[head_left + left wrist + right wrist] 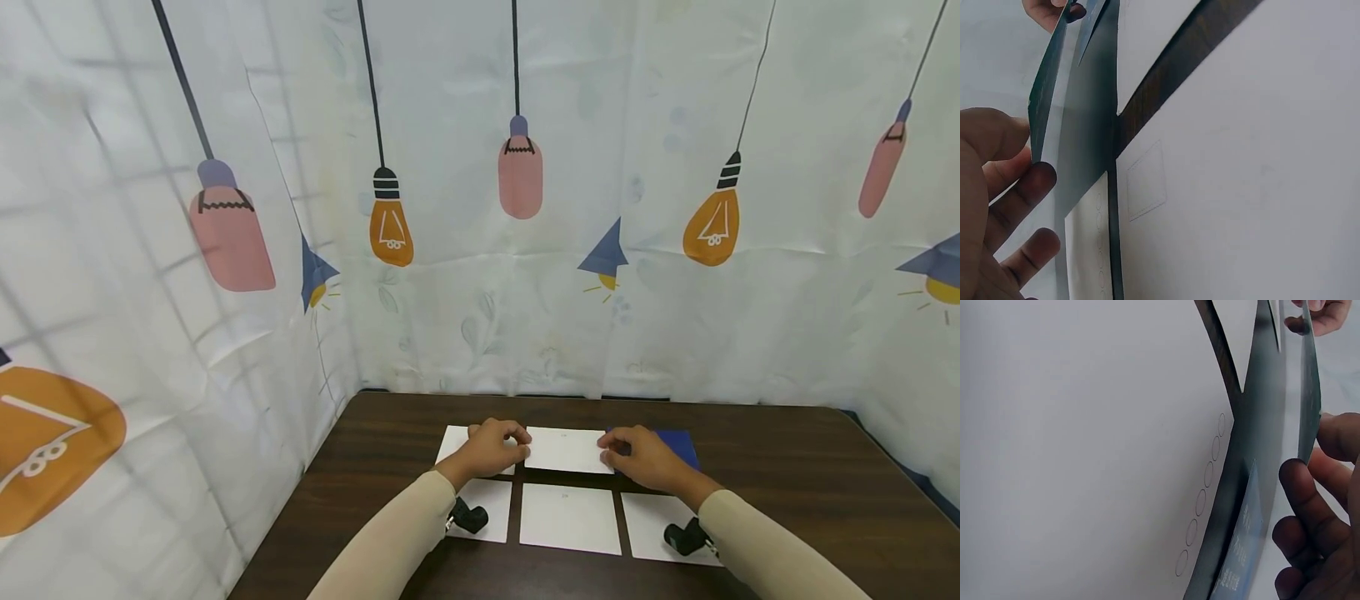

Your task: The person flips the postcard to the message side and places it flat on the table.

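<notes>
A white card [567, 451] is in both hands, above the dark table in the back row. My left hand [491, 448] pinches its left edge between thumb and fingers. At the right edge, my right hand [645, 457] pinches it the same way. The card [1047, 94] is seen nearly edge-on and slightly bowed in the left wrist view, its near face dark green. Partly under my right hand lies a blue sheet [678, 447]; pale print shows on this sheet [1241, 550] in the right wrist view. Another white sheet [452, 442] lies beside my left hand.
Three white sheets lie in the front row: left [491, 500], middle [570, 518] and right [648, 525]. Faint printed outlines show on some. Black wrist-worn devices hang over the outer two. A patterned curtain [465, 333] stands behind the dark wooden table [810, 483].
</notes>
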Demonstrator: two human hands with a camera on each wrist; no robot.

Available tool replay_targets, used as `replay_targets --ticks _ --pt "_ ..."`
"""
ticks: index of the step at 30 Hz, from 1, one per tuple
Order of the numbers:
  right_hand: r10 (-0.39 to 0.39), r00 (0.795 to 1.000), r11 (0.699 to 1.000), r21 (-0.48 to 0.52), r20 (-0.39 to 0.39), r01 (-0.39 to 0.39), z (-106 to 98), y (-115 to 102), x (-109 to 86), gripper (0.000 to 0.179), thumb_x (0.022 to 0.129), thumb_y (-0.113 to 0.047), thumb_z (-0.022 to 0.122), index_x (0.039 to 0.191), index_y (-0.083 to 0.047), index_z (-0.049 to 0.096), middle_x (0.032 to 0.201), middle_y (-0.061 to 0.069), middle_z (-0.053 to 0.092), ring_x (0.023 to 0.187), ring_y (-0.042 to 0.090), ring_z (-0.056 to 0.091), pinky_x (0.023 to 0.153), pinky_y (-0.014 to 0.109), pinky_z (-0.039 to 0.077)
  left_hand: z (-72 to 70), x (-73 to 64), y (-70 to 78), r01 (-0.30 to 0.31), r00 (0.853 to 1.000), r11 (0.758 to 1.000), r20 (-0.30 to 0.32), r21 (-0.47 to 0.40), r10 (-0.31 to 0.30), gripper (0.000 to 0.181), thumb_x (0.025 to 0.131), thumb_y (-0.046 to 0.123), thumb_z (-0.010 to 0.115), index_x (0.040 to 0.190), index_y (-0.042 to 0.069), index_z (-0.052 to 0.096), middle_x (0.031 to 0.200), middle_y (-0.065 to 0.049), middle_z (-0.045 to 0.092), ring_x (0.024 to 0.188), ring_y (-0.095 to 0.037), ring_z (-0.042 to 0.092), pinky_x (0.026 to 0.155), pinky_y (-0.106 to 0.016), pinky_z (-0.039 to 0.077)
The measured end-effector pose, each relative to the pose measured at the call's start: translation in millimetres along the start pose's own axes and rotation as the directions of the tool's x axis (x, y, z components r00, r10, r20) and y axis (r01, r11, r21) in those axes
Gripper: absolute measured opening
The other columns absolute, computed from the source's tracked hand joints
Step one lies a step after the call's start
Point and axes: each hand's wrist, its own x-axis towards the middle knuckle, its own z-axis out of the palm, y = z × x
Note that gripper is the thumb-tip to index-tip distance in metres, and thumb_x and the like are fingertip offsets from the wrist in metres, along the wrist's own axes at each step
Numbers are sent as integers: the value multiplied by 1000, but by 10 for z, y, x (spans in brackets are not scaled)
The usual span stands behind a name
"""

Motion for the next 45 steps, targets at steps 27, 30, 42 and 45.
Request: replay_targets --ticks 27,30,42,45 --pt "49 999 990 -130 -19 -51 92 -35 -2 33 83 -28 87 110 -15 73 80 -12 55 90 15 50 89 49 38 61 -7 -27 6 1000 997 -16 82 -5 25 85 24 85 107 18 75 99 13 68 109 -20 50 89 -47 22" --pt "41 999 988 -146 -24 -44 94 -37 -8 34 82 -30 88 110 -16 73 80 -13 55 89 14 50 88 47 39 65 -12 -27 13 1000 996 -15 87 -11 26 84 25 86 107 19 75 100 13 68 108 -19 49 88 -47 23" --pt "32 998 982 -184 -45 -40 124 -42 1 36 80 -28 90 110 -17 73 82 -13 53 90 15 50 89 46 39 58 -18 -6 -12 1000 991 -25 133 15 29 82 23 88 107 18 75 100 12 69 106 -17 49 88 -45 23" --pt "13 999 980 -200 -50 -22 132 -39 9 36 79 -26 90 109 -16 73 82 -13 54 91 15 51 89 47 38 57 -19 -1 -18 999 990 -25 143 22 29 82 23 88 107 17 75 101 11 69 106 -17 49 89 -46 23"
